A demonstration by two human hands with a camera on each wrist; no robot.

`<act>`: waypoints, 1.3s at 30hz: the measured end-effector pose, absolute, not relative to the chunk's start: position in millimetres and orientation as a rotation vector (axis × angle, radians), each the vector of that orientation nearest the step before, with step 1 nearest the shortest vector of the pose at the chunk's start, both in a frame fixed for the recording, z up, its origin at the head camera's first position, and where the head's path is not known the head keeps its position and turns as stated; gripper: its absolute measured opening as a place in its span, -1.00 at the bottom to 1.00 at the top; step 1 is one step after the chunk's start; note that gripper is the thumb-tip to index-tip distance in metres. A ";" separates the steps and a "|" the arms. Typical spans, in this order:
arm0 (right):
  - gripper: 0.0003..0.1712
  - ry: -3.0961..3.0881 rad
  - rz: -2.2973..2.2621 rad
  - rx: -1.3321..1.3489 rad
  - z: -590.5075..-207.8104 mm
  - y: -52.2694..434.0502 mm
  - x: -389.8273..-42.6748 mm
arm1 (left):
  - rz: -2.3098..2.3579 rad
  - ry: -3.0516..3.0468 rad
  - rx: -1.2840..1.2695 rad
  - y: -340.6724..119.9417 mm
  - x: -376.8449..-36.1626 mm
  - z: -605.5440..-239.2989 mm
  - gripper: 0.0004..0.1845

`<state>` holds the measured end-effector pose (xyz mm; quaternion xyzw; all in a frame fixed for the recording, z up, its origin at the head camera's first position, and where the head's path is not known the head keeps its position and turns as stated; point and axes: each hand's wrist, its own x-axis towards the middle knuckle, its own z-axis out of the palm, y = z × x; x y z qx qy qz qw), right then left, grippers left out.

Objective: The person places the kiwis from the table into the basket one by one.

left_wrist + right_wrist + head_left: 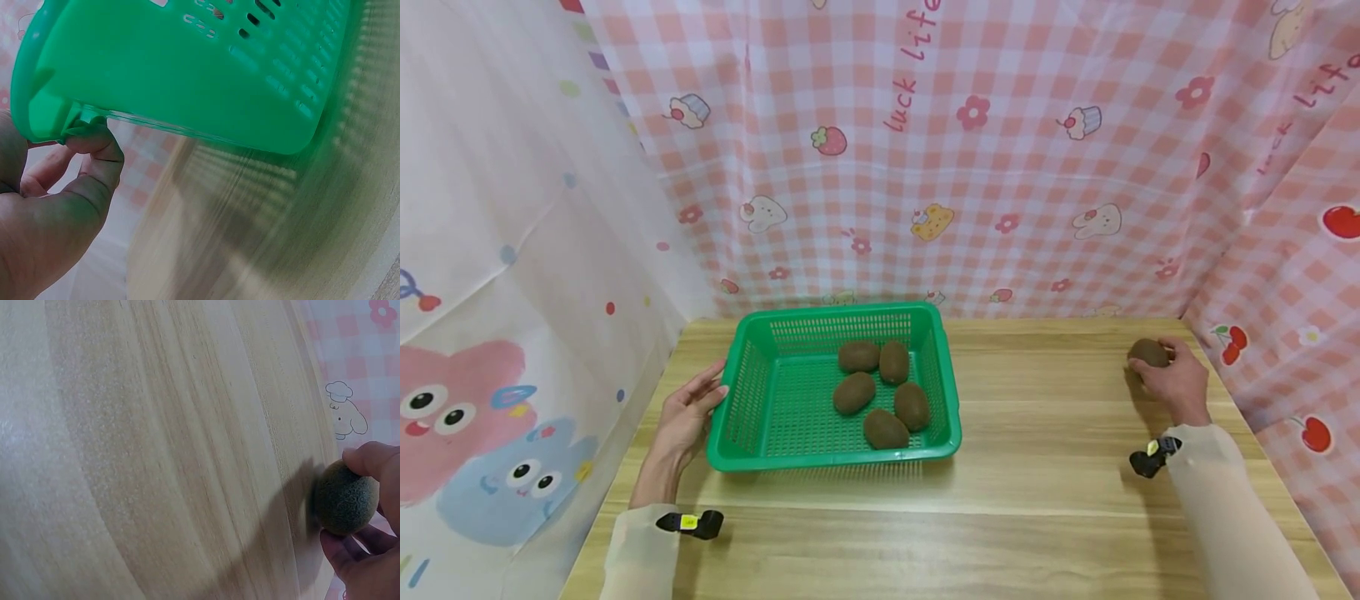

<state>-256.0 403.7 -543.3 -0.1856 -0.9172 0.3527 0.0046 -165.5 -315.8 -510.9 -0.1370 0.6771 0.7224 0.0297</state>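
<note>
A green plastic basket (833, 460) with slotted sides stands on the table, left of the middle. Several brown kiwis (854, 393) lie inside it, mostly in its right half. At the basket's left side my left hand (685, 414) grips the rim; the left wrist view shows the thumb (100, 153) bent up against the rim's underside. Far off to the right, my right hand (1180, 382) holds one more kiwi (1148, 352) between thumb and fingers, near the table's back right corner. That same kiwi (345, 499) shows fuzzy skin in the right wrist view.
The wooden table (1030, 517) ends at a pink checked cloth (1000, 167) hanging behind it. A white printed cloth (550, 208) hangs along the left, and another checked cloth (1292, 333) borders the right edge close to my right hand.
</note>
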 end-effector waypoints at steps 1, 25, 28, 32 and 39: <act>-0.10 -2.873 1.105 -0.584 -543.3 403.7 -256.0 | 2.227 2.089 -0.421 -315.8 -165.5 -510.6 -0.32; -0.06 -2.809 1.105 -0.428 -523.4 382.6 -256.4 | 2.235 2.085 -0.434 -315.7 -166.3 -509.6 -0.34; -0.07 -2.803 1.108 -0.400 -519.6 376.2 -257.4 | 2.234 2.082 -0.448 -315.0 -166.6 -508.5 -0.33; -0.07 -2.804 1.126 -0.351 -515.2 367.6 -258.2 | 2.238 2.079 -0.452 -314.2 -166.7 -508.1 -0.32; -0.12 -2.774 1.172 -0.248 -514.1 348.4 -256.5 | 2.242 2.071 -0.442 -314.8 -166.6 -508.8 -0.32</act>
